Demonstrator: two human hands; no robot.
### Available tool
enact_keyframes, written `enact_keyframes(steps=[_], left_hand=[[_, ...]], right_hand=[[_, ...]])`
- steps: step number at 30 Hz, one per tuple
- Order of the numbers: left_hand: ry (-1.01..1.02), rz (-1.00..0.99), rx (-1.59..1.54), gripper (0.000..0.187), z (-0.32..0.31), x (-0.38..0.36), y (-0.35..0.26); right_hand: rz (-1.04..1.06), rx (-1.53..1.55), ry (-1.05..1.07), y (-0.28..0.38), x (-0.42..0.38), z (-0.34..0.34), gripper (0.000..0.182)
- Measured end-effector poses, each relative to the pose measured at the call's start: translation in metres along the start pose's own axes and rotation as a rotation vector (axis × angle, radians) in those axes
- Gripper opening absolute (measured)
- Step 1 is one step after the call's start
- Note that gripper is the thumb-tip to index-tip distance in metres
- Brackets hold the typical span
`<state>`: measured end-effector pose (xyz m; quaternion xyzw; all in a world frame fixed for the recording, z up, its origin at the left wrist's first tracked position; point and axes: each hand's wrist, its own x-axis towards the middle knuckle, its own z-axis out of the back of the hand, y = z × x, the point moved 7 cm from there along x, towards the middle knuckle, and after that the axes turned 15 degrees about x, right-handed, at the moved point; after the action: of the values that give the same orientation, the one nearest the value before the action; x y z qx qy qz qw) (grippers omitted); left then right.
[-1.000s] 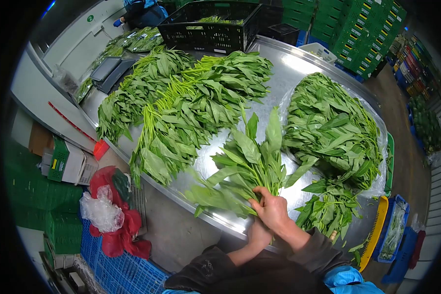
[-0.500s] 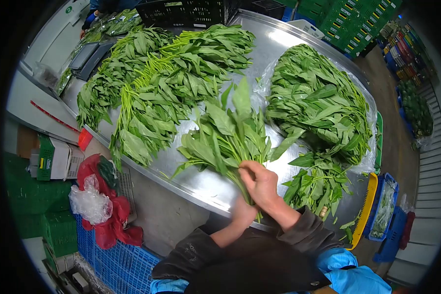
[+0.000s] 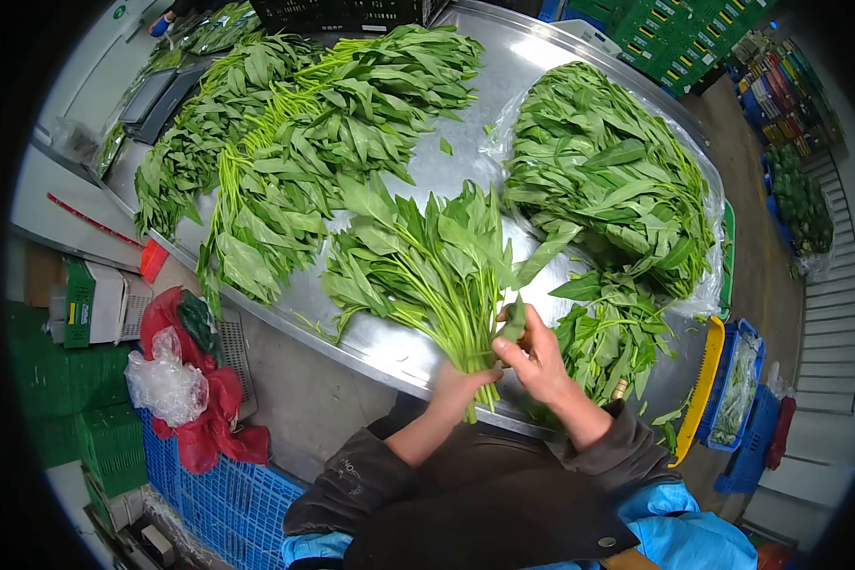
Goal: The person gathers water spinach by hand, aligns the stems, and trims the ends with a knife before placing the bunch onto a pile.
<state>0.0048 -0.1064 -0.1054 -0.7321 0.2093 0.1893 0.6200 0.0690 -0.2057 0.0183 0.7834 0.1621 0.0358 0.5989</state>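
My left hand (image 3: 458,386) grips the stems of a bunch of leafy greens (image 3: 418,261), which fans out over the steel table (image 3: 389,347). Just to its right, my right hand (image 3: 538,359) pinches a single green leaf (image 3: 514,321) at the side of the bunch. A small loose pile of greens (image 3: 610,334) lies right beside my right hand.
A big heap of greens on clear plastic (image 3: 613,176) fills the right of the table; laid-out rows of greens (image 3: 304,142) cover the left. Red bags (image 3: 199,380) and blue crates (image 3: 228,503) stand below the table's left edge, a yellow tray (image 3: 698,389) at right.
My right hand has come off the bunch's stems and now pinches one leaf at its side. The bunch has shifted and spread flatter on the table. The left hand keeps hold of the stems.
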Motion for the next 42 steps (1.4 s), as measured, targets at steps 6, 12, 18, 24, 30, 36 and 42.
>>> enact_keyframes(steps=[6,12,18,24,30,36,42], left_hand=[[0.327,0.222,-0.586,0.035,-0.011,-0.014,-0.013],[0.164,0.295,-0.433,0.043,0.003,0.007,0.02],[0.076,0.28,-0.165,0.064,0.004,0.0,-0.003],[0.171,0.241,-0.149,0.068,0.002,0.003,0.0],[0.165,0.246,-0.199,0.059,0.005,0.005,0.005],[0.002,0.276,-0.23,0.05,0.015,0.001,0.011],[0.204,0.3,-0.209,0.06,0.009,0.002,0.006]], right_hand=[[-0.105,-0.341,0.09,0.0,-0.013,0.013,0.029],[-0.143,-0.647,0.057,0.012,-0.05,0.004,0.029],[-0.229,-0.927,0.39,-0.01,-0.087,0.005,0.024],[-0.284,-1.48,-0.286,0.03,-0.077,0.136,0.058],[0.092,-0.912,0.012,0.021,-0.044,0.004,0.061],[0.111,-0.548,-0.008,-0.036,-0.013,-0.019,0.031],[0.296,-0.512,0.346,-0.016,-0.075,-0.034,0.009]])
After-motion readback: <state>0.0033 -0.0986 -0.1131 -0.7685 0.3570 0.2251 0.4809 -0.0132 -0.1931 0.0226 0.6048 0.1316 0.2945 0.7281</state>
